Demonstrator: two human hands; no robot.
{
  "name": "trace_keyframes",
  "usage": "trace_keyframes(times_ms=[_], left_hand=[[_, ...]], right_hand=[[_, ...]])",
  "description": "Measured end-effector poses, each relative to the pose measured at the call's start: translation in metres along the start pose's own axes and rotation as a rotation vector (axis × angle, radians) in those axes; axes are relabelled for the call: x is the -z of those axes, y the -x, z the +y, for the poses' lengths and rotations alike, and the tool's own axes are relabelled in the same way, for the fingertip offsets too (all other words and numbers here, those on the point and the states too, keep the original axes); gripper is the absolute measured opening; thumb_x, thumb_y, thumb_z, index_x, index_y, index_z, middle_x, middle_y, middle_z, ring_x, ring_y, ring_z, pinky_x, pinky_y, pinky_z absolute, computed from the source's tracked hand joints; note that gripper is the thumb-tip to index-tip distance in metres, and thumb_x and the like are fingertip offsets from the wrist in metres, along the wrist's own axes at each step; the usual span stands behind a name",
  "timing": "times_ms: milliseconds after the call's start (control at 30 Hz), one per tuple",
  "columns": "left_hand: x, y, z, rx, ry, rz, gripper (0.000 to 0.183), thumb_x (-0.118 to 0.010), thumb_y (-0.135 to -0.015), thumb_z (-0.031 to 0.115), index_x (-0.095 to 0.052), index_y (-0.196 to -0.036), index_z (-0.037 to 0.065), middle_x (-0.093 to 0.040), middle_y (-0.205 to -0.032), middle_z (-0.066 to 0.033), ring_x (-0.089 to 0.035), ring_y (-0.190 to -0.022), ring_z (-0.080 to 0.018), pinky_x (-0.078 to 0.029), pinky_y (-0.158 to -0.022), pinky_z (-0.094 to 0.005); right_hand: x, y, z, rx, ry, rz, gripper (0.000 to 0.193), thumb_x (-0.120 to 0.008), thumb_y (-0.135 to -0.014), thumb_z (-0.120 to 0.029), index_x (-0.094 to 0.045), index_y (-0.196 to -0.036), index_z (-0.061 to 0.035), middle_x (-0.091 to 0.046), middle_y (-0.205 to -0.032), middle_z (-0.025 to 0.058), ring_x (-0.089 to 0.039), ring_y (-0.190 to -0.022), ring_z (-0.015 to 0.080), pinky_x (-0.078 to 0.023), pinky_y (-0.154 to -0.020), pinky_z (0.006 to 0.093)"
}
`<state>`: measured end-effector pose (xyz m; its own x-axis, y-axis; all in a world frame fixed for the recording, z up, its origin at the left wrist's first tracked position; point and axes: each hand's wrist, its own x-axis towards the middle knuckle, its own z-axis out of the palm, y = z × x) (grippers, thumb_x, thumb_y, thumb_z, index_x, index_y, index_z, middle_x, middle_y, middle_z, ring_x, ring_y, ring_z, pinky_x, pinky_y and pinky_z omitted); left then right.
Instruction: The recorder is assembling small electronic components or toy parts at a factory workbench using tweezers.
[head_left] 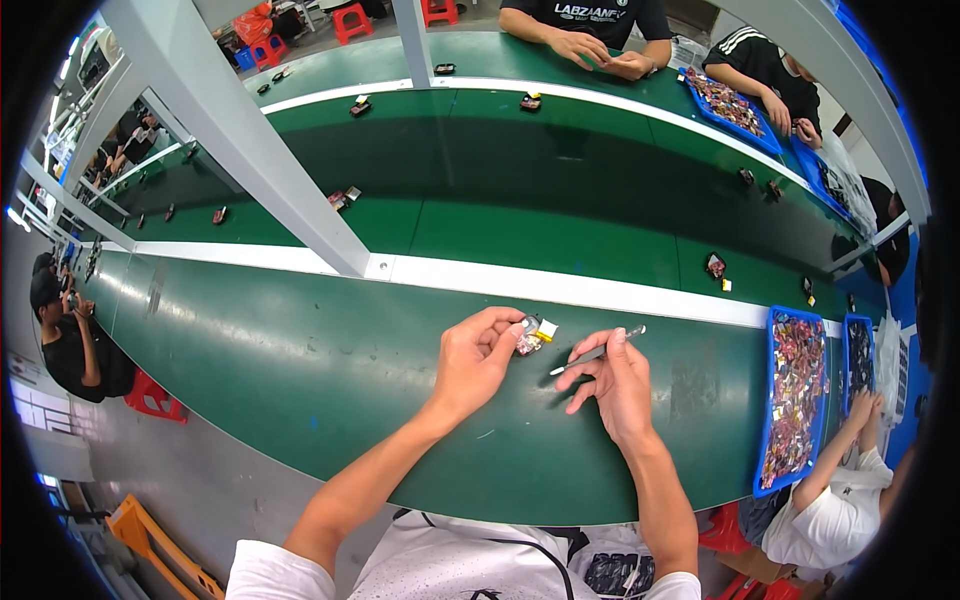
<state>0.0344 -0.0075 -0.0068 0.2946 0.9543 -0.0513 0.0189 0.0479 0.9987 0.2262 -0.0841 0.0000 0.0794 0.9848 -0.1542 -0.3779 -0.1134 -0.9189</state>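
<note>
A long green desk runs across the room, a white rail dividing it from a dark green belt. Pale metal posts rise above. Red stools stand on the grey floor; an orange frame sits lower left. Strip lights glow at far left.

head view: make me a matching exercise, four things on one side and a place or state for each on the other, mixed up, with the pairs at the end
Things
1 left hand
2 right hand
3 blue tray nearest the right hand
4 orange frame

Places and states
A heaped with small reddish parts
B at the picture's lower left
C holding a slim tool
D pinching a small piece

Pairs: 1-D, 2-C, 3-A, 4-B
</note>
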Motion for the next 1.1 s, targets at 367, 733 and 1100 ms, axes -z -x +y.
trace_keyframes(times_ms=[367,733,1100], left_hand=[[0.001,-0.002,-0.008,-0.058,-0.035,0.005,0.015,-0.063,-0.098,0.004,-0.069,-0.109,-0.005,-0.069,-0.079,-0.0027,-0.057,-0.063,-0.0036,-0.045,-0.056,-0.0206],[-0.001,0.001,-0.003,-0.108,-0.109,0.001,0.013,-0.063,-0.096,-0.001,-0.069,-0.106,-0.006,-0.069,-0.087,-0.0075,-0.064,-0.069,-0.0085,-0.05,-0.059,-0.0234],[-0.002,0.002,-0.011,-0.209,-0.171,-0.035,0.018,-0.064,-0.096,0.0,-0.069,-0.113,-0.004,-0.07,-0.091,-0.0063,-0.064,-0.072,-0.0063,-0.05,-0.06,-0.0211]], right_hand=[[-0.007,0.002,-0.002,0.103,0.104,0.089,0.018,-0.07,-0.094,-0.005,-0.066,-0.108,0.0045,-0.071,-0.1,0.0127,-0.074,-0.085,0.0222,-0.059,-0.061,0.0274],[-0.011,0.003,-0.003,0.158,0.26,0.198,0.017,-0.076,-0.087,0.001,-0.075,-0.104,0.0035,-0.075,-0.096,0.0113,-0.067,-0.063,0.011,-0.049,-0.054,0.0204],[-0.016,0.006,0.003,0.318,0.465,0.241,0.013,-0.08,-0.084,-0.001,-0.074,-0.094,0.0035,-0.07,-0.071,0.0046,-0.059,-0.05,0.0066,-0.04,-0.046,0.0206]])
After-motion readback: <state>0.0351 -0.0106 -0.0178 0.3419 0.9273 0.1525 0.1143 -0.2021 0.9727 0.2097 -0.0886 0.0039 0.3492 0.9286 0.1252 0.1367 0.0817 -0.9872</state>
